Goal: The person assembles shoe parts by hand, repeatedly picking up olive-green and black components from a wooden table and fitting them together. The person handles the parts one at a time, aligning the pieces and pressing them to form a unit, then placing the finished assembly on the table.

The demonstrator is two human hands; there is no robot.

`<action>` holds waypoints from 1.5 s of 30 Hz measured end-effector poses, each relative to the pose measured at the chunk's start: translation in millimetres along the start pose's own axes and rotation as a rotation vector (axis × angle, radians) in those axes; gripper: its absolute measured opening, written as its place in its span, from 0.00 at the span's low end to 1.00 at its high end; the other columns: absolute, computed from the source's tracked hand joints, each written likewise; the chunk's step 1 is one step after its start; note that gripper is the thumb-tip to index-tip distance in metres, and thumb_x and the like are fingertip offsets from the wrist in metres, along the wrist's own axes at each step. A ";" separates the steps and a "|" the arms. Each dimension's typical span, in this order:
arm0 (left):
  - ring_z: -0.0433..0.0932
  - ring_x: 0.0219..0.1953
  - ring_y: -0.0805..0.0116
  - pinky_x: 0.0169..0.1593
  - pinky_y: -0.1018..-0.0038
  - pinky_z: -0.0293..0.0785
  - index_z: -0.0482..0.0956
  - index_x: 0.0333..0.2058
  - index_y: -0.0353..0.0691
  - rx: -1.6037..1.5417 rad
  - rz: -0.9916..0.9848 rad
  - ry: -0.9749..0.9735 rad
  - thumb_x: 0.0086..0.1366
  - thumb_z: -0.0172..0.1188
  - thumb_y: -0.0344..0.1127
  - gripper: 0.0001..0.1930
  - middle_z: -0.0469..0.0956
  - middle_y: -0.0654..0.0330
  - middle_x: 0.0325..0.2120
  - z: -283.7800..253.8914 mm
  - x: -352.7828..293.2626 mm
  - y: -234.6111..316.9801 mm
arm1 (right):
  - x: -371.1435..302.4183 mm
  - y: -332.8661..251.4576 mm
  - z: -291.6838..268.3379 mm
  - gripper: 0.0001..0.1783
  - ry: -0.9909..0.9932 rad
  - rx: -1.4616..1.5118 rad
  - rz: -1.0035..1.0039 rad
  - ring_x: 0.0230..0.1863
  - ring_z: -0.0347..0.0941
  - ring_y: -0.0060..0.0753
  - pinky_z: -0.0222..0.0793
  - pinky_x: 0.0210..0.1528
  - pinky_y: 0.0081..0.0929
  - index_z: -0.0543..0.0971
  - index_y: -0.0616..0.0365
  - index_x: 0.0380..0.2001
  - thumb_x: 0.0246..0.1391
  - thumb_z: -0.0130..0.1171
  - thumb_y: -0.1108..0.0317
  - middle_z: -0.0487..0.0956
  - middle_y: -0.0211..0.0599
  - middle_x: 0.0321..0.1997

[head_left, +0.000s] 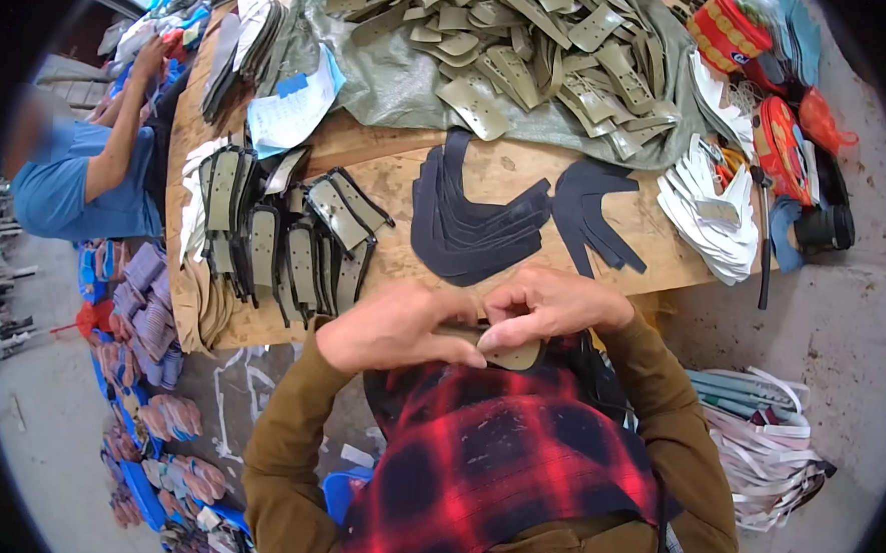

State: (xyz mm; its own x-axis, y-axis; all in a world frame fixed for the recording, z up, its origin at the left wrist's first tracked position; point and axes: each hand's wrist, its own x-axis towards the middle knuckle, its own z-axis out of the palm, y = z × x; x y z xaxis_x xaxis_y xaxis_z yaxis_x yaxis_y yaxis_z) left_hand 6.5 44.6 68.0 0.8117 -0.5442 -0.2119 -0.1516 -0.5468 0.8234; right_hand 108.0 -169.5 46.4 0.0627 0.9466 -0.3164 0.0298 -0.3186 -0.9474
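Observation:
Close to my body, at the table's front edge, both hands grip one small olive plate with a black border (515, 357). My left hand (395, 324) is closed on its left part, thumb laid along it. My right hand (557, 305) pinches its upper edge, thumb pressed down near my left thumb; the fingers hide much of the piece. Just beyond lie stacked black curved strips (466, 228) and a second, smaller black stack (592, 214). Left of them, several olive plates with black borders (309, 259) are heaped together.
A large pile of bare olive plates (515, 40) lies on a green sheet (372, 98) at the back. White curved pieces (707, 205) and red containers (726, 31) stand at right. A co-worker (88, 173) is at the far left. Bundled strips (754, 453) hang lower right.

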 end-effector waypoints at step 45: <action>0.70 0.21 0.81 0.24 0.83 0.67 0.75 0.47 0.34 -0.959 -0.036 1.027 0.71 0.53 0.46 0.19 0.75 0.67 0.27 113.4 34.5 -20.9 | 60.6 42.0 76.1 0.29 0.916 0.432 -0.430 0.46 0.68 0.22 0.64 0.52 0.23 0.58 0.58 0.62 0.70 0.39 0.48 0.71 0.36 0.48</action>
State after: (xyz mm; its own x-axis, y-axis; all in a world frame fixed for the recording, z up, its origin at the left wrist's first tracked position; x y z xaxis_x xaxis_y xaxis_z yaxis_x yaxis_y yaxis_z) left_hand -26.2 -35.0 -16.2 0.9145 0.3895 -0.1095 -0.0218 0.3175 0.9480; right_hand 37.1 -121.8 -16.3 0.8525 0.5218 0.0299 -0.1143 0.2420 -0.9635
